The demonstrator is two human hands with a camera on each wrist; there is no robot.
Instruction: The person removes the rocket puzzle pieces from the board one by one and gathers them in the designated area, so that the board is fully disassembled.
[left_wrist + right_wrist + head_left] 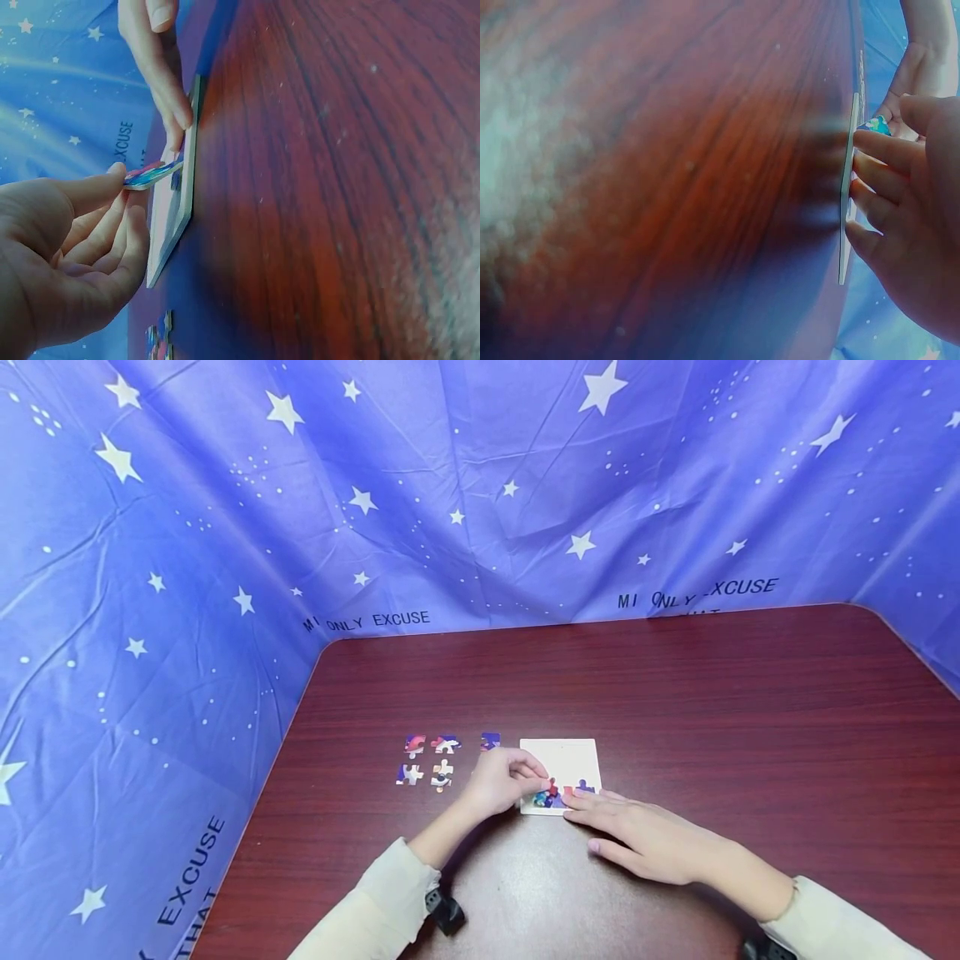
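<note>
My left hand [504,781] pinches a colourful jigsaw piece [152,175] between thumb and fingers. In the left wrist view the piece is tilted, its far edge low over the white puzzle tray [189,161]. With its fingers extended, my right hand [648,835] rests on the near right part of the tray [558,756]. A purple jigsaw piece [585,787] lies in the tray beside the right fingertips, which partly hide the near row. In the right wrist view, the right fingers [881,180] touch the tray along its edge.
Left of the tray, loose jigsaw pieces lie on the dark red wooden table [675,693], among them a red one [415,743] and a purple one [490,741] near the left hand. A blue star-patterned curtain [480,510] hangs behind the table and at its sides.
</note>
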